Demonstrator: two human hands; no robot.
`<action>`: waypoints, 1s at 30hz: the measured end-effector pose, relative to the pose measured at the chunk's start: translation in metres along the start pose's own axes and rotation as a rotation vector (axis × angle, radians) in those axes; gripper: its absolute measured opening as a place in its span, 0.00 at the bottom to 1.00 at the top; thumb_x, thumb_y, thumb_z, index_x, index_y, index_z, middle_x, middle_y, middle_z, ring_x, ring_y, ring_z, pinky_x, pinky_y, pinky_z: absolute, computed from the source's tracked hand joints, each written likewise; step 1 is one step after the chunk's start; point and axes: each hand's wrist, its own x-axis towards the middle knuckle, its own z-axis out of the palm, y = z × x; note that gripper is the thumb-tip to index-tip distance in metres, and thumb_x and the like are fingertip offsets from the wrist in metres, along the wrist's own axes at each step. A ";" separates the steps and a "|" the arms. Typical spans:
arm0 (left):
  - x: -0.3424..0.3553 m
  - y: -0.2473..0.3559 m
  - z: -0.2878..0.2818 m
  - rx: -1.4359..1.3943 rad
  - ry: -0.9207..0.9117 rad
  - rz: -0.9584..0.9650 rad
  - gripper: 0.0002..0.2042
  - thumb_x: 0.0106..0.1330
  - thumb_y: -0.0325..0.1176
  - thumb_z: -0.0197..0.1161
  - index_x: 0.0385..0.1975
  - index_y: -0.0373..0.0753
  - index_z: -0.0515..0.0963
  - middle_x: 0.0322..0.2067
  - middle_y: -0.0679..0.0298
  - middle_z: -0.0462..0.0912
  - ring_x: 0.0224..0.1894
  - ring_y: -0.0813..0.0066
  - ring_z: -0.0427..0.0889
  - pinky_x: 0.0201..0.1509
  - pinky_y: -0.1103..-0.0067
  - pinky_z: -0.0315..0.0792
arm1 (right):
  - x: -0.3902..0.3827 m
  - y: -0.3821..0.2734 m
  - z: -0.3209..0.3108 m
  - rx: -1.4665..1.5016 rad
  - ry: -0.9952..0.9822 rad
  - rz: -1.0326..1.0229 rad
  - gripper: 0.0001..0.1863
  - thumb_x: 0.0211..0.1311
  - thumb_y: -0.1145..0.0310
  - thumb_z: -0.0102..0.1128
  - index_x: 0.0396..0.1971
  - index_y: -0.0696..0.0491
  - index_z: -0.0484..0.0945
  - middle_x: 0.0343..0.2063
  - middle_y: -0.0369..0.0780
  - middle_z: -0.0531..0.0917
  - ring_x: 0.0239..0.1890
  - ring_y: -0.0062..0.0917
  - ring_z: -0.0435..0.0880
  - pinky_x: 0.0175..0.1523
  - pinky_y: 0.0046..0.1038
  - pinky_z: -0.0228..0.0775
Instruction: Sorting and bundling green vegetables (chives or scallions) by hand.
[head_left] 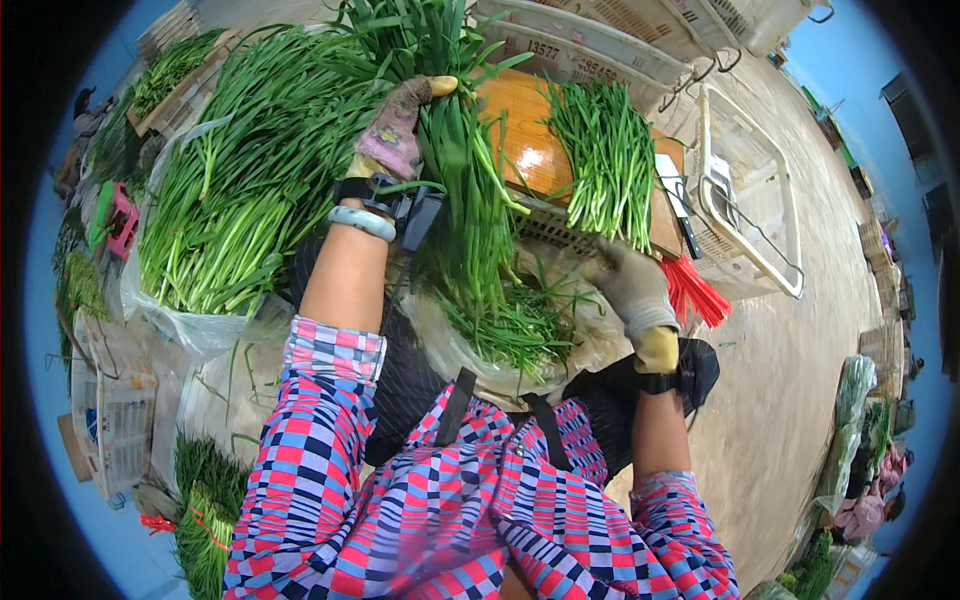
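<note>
My left hand, in a patterned glove, is closed around a bunch of garlic chives held upright, with leaves hanging toward my lap. My right hand, in a grey and yellow glove, is slightly blurred with its fingers apart; nothing shows in it. It is just below a neat pile of garlic chives lying on a wooden board. Loose trimmings lie on clear plastic across my lap. To my left is a large heap of garlic chives on plastic sheeting.
A knife with a white blade and dark handle lies at the board's right edge, above red ties. An off-white plastic crate stands to the right. More crates are beyond the board. Tied bundles lie at lower left.
</note>
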 end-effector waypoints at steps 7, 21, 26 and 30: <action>-0.009 0.003 0.051 -0.073 0.145 -0.156 0.10 0.56 0.34 0.60 0.34 0.37 0.79 0.38 0.56 0.81 0.46 0.61 0.78 0.48 0.66 0.76 | 0.045 -0.081 -0.003 0.058 0.222 -0.551 0.15 0.47 0.67 0.65 0.38 0.49 0.78 0.24 0.38 0.82 0.27 0.33 0.81 0.34 0.30 0.73; 0.021 0.091 -0.030 1.193 0.097 0.596 0.20 0.60 0.16 0.52 0.52 0.40 0.68 0.48 0.60 0.75 0.47 0.70 0.77 0.51 0.73 0.75 | 0.122 0.079 0.021 -0.219 0.013 0.285 0.18 0.60 0.56 0.42 0.41 0.49 0.78 0.40 0.47 0.80 0.43 0.40 0.80 0.47 0.39 0.70; 0.006 0.092 0.026 0.206 0.209 0.463 0.12 0.60 0.42 0.58 0.29 0.39 0.77 0.28 0.59 0.81 0.29 0.62 0.81 0.36 0.66 0.78 | 0.092 0.056 0.031 -0.085 0.245 0.284 0.18 0.57 0.53 0.51 0.39 0.49 0.79 0.37 0.47 0.81 0.41 0.40 0.80 0.45 0.37 0.71; 0.029 0.093 0.025 0.244 0.316 0.468 0.11 0.63 0.40 0.54 0.33 0.38 0.76 0.30 0.60 0.81 0.31 0.65 0.80 0.38 0.70 0.77 | 0.037 0.013 0.008 0.622 0.547 -0.103 0.14 0.56 0.62 0.61 0.39 0.54 0.80 0.34 0.44 0.83 0.34 0.27 0.83 0.38 0.26 0.73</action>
